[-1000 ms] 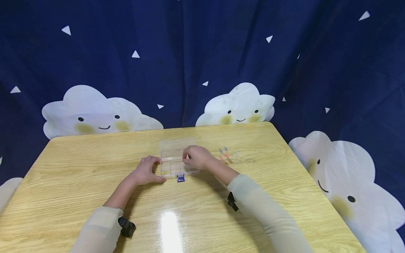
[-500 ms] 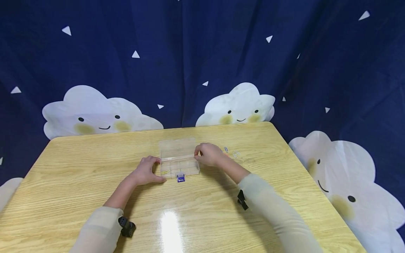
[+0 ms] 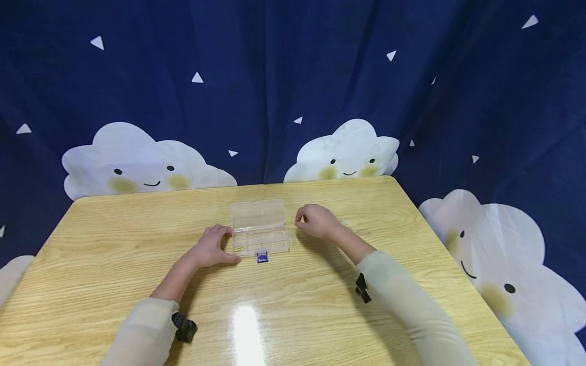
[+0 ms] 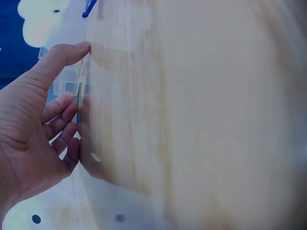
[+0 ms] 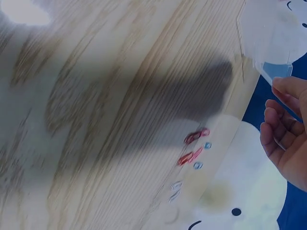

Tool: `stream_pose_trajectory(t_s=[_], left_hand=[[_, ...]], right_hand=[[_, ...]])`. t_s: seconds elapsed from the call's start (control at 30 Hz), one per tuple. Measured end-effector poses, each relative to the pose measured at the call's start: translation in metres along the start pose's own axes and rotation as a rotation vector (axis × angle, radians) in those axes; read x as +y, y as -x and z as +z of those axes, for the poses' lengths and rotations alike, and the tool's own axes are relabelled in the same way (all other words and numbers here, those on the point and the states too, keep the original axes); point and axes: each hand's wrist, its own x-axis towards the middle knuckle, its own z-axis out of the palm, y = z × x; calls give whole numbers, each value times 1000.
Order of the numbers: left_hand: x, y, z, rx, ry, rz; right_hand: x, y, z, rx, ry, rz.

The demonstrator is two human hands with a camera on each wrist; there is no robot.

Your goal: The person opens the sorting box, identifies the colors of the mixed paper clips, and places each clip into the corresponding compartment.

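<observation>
A clear plastic compartment box [image 3: 258,213] lies on the table with its lid swung back. One yellow paper clip [image 3: 239,249] is in its front left compartment, and a blue latch [image 3: 262,257] projects from the front. My left hand [image 3: 212,247] grips the left end, thumb at the front edge and fingers towards the hinge. My right hand [image 3: 317,221] hovers right of the box, fingers loosely bent, nothing visible between them. In the right wrist view, red paper clips [image 5: 193,136], a blue paper clip [image 5: 207,145] and white paper clips [image 5: 176,189] lie loose; the hand mostly hides them in the head view.
The wooden table [image 3: 114,244] extends on both sides of the box, with a bright glare spot near the front. Behind it hangs a dark blue curtain [image 3: 265,76] with cloud prints. A black wrist camera [image 3: 185,328] sits at the left cuff.
My right hand has drawn away from above the box to the right, and now covers most of the loose paper clips. My left hand and the box have stayed in place.
</observation>
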Motion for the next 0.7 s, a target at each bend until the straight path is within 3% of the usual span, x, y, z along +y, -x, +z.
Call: stream_pose_trajectory(t_s=[0.43,0.7], left_hand=[[-2,-2,2,8,12,0],[-2,-2,2,1,22,6]], right_hand=[[33,17,-7,3,-54,79],[58,30,-10,56,-85,136]])
